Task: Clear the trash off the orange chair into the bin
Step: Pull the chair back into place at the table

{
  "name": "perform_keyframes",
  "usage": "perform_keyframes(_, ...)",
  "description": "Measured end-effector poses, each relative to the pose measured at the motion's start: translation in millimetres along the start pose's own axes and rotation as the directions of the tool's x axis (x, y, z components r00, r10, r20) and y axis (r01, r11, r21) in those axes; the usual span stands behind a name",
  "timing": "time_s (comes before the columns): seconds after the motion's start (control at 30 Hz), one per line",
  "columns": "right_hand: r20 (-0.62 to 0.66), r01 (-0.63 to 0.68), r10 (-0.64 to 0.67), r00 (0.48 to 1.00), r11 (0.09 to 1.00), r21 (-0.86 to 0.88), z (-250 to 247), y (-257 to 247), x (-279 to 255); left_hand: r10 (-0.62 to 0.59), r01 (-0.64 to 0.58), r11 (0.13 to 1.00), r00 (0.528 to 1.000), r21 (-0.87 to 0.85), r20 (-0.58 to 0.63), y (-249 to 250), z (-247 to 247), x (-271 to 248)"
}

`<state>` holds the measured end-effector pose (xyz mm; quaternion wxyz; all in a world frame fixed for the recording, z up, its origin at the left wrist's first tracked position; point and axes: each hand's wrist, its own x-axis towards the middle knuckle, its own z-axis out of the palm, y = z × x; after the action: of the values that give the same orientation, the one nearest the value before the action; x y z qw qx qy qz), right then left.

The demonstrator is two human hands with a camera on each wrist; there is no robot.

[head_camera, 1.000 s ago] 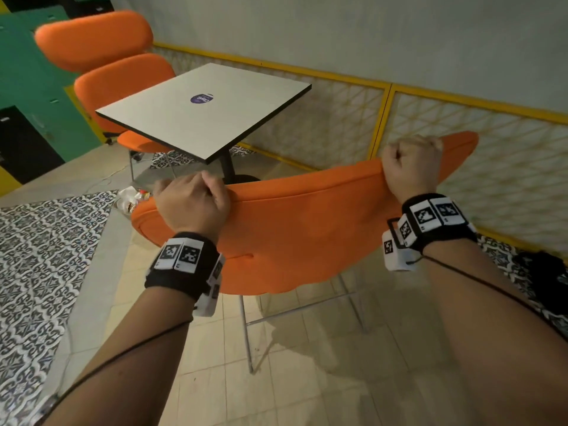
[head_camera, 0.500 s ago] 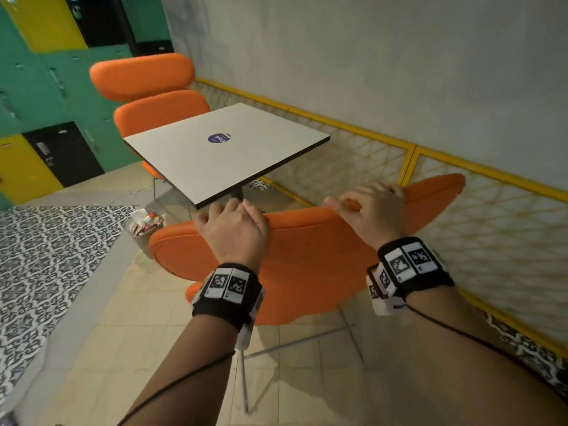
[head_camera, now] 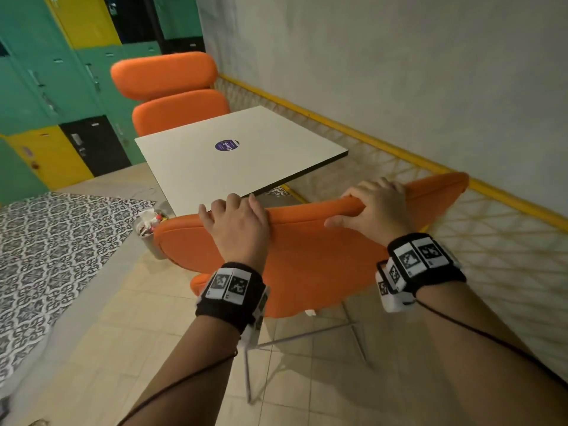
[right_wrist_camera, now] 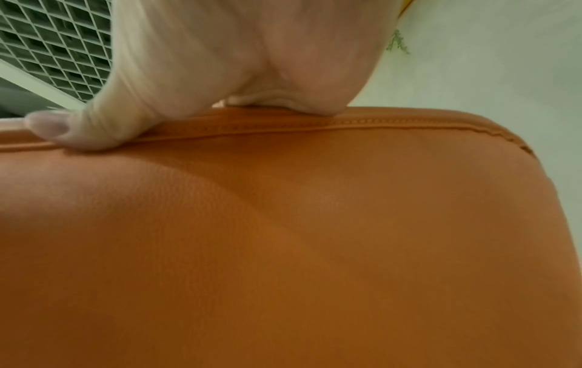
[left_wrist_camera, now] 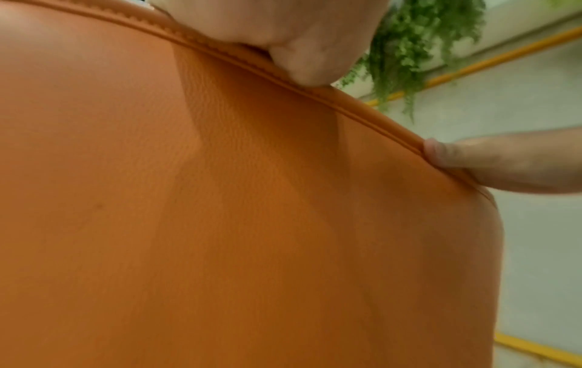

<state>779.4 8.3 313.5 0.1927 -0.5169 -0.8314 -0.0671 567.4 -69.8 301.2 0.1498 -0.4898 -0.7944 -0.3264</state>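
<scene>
— While both hands sit on the chair (head_camera: 310, 259), what exactly are they doing?

— The left hand (head_camera: 236, 229) is curled over the top edge of the backrest, fingers wrapped to the far side, grasping it. The right hand (head_camera: 373, 207) grips the same edge toward three o'clock, fingers hooked over and thumb (right_wrist_camera: 53, 129) pressed along the seam.

— And the bin?

— The bin (head_camera: 150, 238) stands on the floor at about nine o'clock from the chair, just beside its left end, with trash (head_camera: 150, 219) heaped inside: white crumpled paper and some red bits.

— Anything on the seat?

— The seat is hidden behind the backrest, so I cannot tell.

— What lies beyond?

— A table (head_camera: 246, 161) at twelve o'clock, its near edge close above the backrest, bearing a round purple sticker (head_camera: 227, 145). Another chair (head_camera: 172, 93) sits past it at eleven o'clock, before the lockers (head_camera: 46, 87).
</scene>
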Motion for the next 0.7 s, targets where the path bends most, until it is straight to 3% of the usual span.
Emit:
perform_keyframes(0.2, 0.005, 0.073, -0.073, 0.997, 0.994, 0.085, 13, 87, 51, 0.091, -0.094, 0.992, 0.995, 0.082, 0.051, 95, 51, -15)
perform_keyframes(0.43, 0.159, 0.161, -0.164, 0.974, 0.986, 0.036, 14, 164, 96, -0.137, 0.115, 0.983, 0.978, 0.144, 0.155, 154, 74, 2)
perform_keyframes(0.7, 0.095, 0.247, -0.263, 0.96, 0.957, 0.155, 30, 177, 127, -0.301, 0.255, 0.937, 0.937, 0.24, 0.177, 167, 84, 22)
